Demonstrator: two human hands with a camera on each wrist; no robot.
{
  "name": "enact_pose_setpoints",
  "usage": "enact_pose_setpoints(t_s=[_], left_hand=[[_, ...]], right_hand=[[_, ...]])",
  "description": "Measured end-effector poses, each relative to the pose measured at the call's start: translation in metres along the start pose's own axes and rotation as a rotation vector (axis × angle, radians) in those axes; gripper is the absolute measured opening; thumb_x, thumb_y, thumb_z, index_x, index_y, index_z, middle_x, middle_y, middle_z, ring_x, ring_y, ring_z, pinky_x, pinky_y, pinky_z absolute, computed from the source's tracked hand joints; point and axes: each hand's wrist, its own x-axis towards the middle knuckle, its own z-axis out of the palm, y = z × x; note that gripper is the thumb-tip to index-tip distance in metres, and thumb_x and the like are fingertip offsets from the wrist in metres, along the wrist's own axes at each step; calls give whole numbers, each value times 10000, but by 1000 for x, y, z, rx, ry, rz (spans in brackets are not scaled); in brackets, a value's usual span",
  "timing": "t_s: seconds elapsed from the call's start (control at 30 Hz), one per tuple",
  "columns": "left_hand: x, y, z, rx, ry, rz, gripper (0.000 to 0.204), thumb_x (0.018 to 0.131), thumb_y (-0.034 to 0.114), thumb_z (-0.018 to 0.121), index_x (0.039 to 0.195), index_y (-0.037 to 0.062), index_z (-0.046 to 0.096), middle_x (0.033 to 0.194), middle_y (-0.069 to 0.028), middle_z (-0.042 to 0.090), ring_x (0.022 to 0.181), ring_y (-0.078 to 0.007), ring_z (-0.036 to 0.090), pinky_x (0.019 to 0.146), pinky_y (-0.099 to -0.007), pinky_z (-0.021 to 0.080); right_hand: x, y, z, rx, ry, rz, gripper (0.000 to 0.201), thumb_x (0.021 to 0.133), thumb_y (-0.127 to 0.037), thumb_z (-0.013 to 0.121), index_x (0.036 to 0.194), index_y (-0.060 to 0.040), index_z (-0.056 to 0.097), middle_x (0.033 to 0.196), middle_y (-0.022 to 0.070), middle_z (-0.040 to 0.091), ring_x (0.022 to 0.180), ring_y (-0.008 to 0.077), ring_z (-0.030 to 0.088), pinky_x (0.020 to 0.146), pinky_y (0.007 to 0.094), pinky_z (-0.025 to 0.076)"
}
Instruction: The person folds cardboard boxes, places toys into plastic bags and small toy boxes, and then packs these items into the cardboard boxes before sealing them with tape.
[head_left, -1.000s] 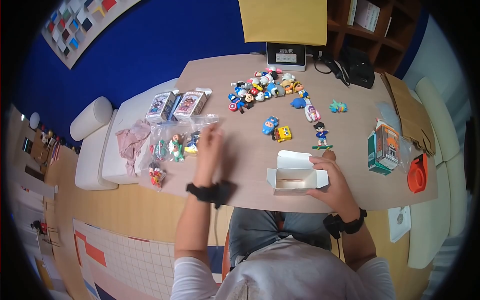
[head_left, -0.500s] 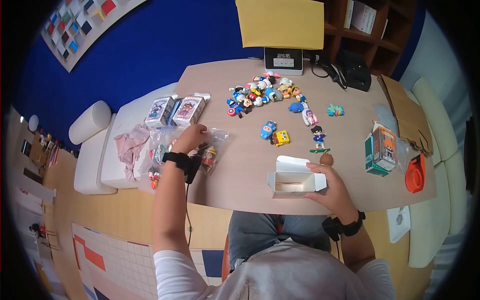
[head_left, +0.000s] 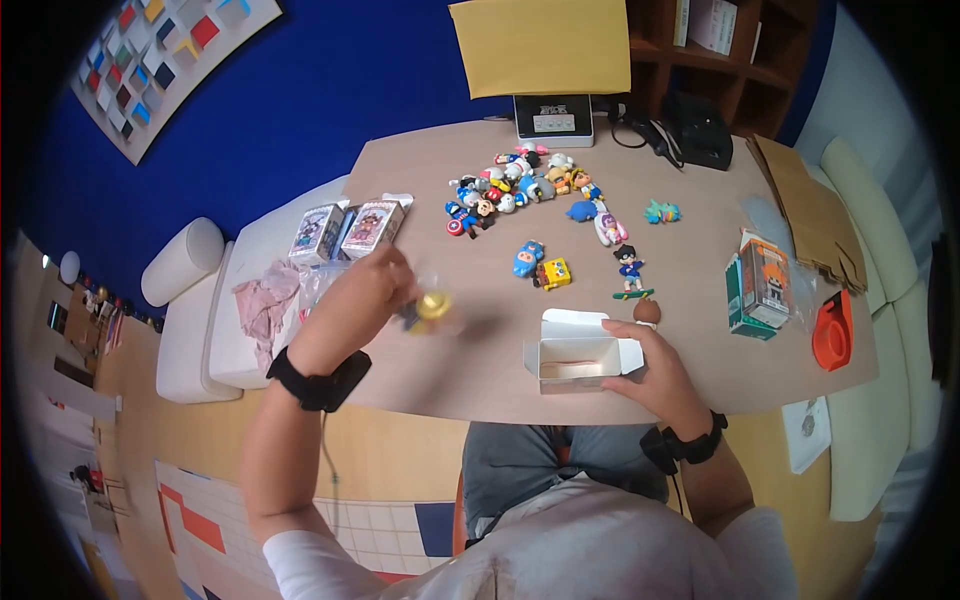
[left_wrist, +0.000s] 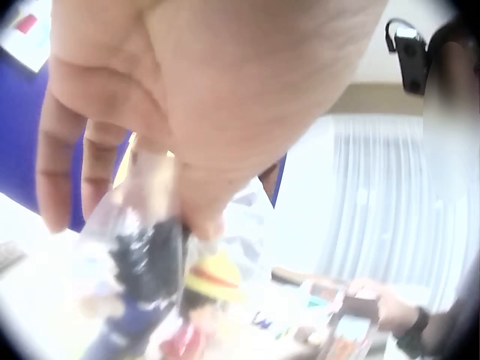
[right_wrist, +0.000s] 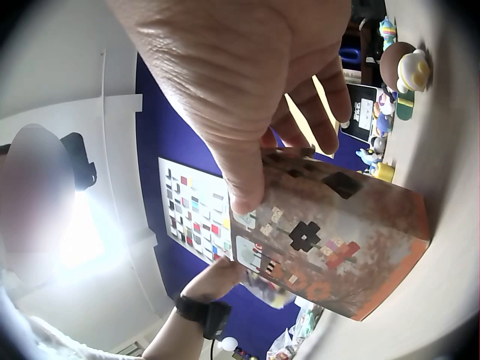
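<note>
My left hand [head_left: 365, 295] pinches a clear plastic bag [left_wrist: 150, 187] that hangs from its thumb and fingers. Inside the bag show a dark-haired toy figure [left_wrist: 146, 262] and one with a yellow hat [left_wrist: 214, 277]; in the head view they are a yellowish blur right of the hand. My right hand [head_left: 660, 372] grips the right side of a small cardboard box [head_left: 575, 376], whose white flaps stand open at the top. The box's printed outer side [right_wrist: 322, 240] faces the right wrist camera, with the thumb pressed on its edge. Only a pale strip shows inside the box.
Many toy figures [head_left: 510, 190] lie heaped at the back middle, and a skateboard figure [head_left: 628, 268] stands behind the box. Two printed boxes [head_left: 372, 228] and a pink cloth [head_left: 268, 305] are at the left. An orange ring-shaped item [head_left: 832, 340] and more boxes [head_left: 765, 285] are right.
My left hand has reached down to the bagged figures on the left, taken hold of a bag and lifted it. The right hand keeps its grip on the box.
</note>
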Motion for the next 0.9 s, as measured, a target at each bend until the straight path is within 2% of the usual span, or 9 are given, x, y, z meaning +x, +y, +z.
enact_pose_setpoints(t_s=[0.07,0.17,0.2,0.27,0.33,0.37,0.47,0.77,0.9], left_hand=[[9,33,-14,-365,135,-221,161,924,126,488,858,-15,526,734,-30,465,761,-118,524,647,-255,495],[20,74,-5,-658,385,-177,187,899,133,534,820,-32,498,737,-107,497,595,-172,540,539,-272,469],[23,86,1,-693,390,-157,197,908,140,527,823,-35,494,709,-89,487,605,-126,542,525,-262,473],[26,110,7,-805,294,-115,192,907,141,527,841,-36,493,709,-88,497,634,-144,577,537,-263,486],[30,122,15,-567,247,28,173,880,131,543,821,-23,490,725,-120,521,625,-227,580,552,-311,478],[31,122,26,-406,256,113,165,868,127,549,810,-16,492,730,-131,526,631,-259,575,559,-333,473],[26,126,48,-300,209,157,139,822,101,589,780,-2,506,719,-134,487,630,-298,541,558,-366,440],[27,122,34,98,108,319,81,694,110,597,763,75,575,748,-45,526,714,-219,531,635,-333,449],[29,124,60,136,-13,346,124,691,130,605,809,92,600,799,-17,530,801,-196,523,705,-324,422]], right_hand=[[0,1,2,-12,3,-10,561,653,-135,772,1129,-45,488,1182,111,558,1086,277,527,921,352,412],[1,3,4,-3,4,-17,568,658,-150,771,1138,-43,486,1173,111,560,1081,278,529,915,354,416],[0,5,6,8,4,-8,568,660,-156,770,1139,-42,486,1171,112,560,1078,280,530,913,355,418],[-2,3,5,-33,-11,57,568,666,-166,767,1142,-40,485,1165,114,561,1072,283,533,905,357,422],[-4,-3,1,-132,-41,166,565,673,-172,763,1146,-40,484,1158,117,562,1067,287,536,896,360,428],[-4,-6,1,-115,-29,121,571,672,-171,765,1151,-39,482,1156,119,563,1063,289,537,891,362,431],[0,-6,-1,-53,-1,36,588,667,-166,770,1161,-39,478,1152,120,564,1059,291,539,882,365,437],[1,-5,1,-6,-22,-7,578,652,-153,778,1136,-39,483,1180,110,557,1088,271,529,914,356,418],[2,-6,2,-7,-35,-18,562,647,-127,775,1119,-30,486,1212,121,542,1114,263,518,935,350,407]])
